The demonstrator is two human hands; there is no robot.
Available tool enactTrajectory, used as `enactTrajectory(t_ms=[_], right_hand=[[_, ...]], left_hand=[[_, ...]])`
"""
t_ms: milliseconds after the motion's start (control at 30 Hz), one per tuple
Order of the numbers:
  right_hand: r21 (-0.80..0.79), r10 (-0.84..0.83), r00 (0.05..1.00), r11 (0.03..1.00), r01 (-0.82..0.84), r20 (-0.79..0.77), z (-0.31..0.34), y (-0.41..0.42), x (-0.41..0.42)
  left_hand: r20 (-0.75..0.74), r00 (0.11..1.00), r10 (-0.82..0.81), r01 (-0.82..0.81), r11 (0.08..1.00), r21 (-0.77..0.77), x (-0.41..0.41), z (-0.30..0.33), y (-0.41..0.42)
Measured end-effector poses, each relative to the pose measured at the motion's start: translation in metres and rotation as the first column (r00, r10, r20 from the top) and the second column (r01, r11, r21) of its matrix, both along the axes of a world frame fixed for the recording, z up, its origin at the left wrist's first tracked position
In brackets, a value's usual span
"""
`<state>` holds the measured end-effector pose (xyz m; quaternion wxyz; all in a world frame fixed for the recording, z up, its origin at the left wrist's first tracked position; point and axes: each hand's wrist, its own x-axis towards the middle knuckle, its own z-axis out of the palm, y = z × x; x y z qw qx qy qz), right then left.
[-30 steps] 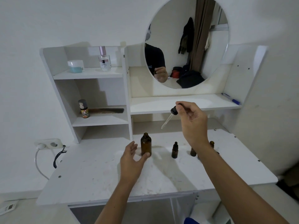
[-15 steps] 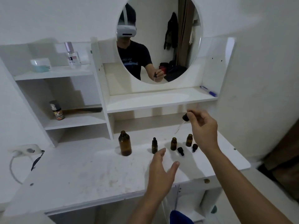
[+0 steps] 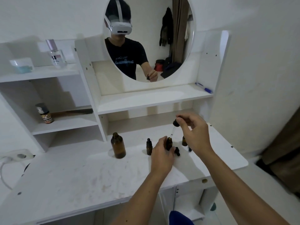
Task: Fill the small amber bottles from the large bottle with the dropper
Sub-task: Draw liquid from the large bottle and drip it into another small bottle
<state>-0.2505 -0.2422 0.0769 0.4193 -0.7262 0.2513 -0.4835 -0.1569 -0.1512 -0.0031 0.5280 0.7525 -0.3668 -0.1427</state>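
Dropper (image 3: pixel 174 127) pinched in right hand (image 3: pixel 194 133) fingers, tip over small bottle (image 3: pixel 168 143) | left hand (image 3: pixel 160 153) fingers grip it

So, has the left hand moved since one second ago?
Yes. The left hand went right, away from the large bottle, and now holds a small open bottle under the dropper.

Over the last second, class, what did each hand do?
The left hand left the large bottle and moved right to grip a small open bottle. The right hand lowered the dropper over its mouth. The bottles stayed put.
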Motion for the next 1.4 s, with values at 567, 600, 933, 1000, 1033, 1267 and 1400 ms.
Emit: enactTrajectory(t_ms=[567, 600, 933, 1000, 1033, 1267, 1400], right_hand=[[-0.169, -0.064, 0.986, 0.985, 0.037, -0.156, -0.013, 0.000, 0.021], [-0.173, -0.066, 0.986, 0.984, 0.039, -0.156, -0.013, 0.000, 0.020], [-0.064, -0.025, 0.992, 0.998, 0.017, -0.123, -0.011, 0.003, 0.012], [-0.020, -0.021, 0.994, 1.000, 0.019, -0.108, -0.008, 0.004, 0.009], [0.002, -0.019, 0.995, 1.000, 0.019, -0.101, -0.006, 0.004, 0.008], [-0.041, -0.046, 0.998, 0.998, 0.044, -0.043, 0.010, 0.009, 0.003], [-0.058, -0.071, 0.997, 0.996, 0.071, 0.005, 0.020, 0.010, 0.000]], left_hand=[[-0.040, 0.998, -0.039, 0.034, 0.993, -0.115, 0.007, -0.015, -0.007], [-0.036, 0.999, -0.040, 0.036, 0.993, -0.113, 0.007, -0.015, -0.007], [-0.018, 1.000, -0.013, 0.011, 0.997, -0.074, 0.008, -0.018, -0.009], [-0.008, 1.000, -0.005, 0.005, 0.998, -0.059, 0.009, -0.018, -0.009], [-0.009, 1.000, -0.007, 0.006, 0.999, -0.053, 0.008, -0.017, -0.008], [0.013, 1.000, 0.017, -0.018, 1.000, 0.011, 0.001, -0.007, 0.003], [-0.042, 0.999, -0.010, 0.011, 1.000, 0.021, -0.002, -0.012, 0.027]])
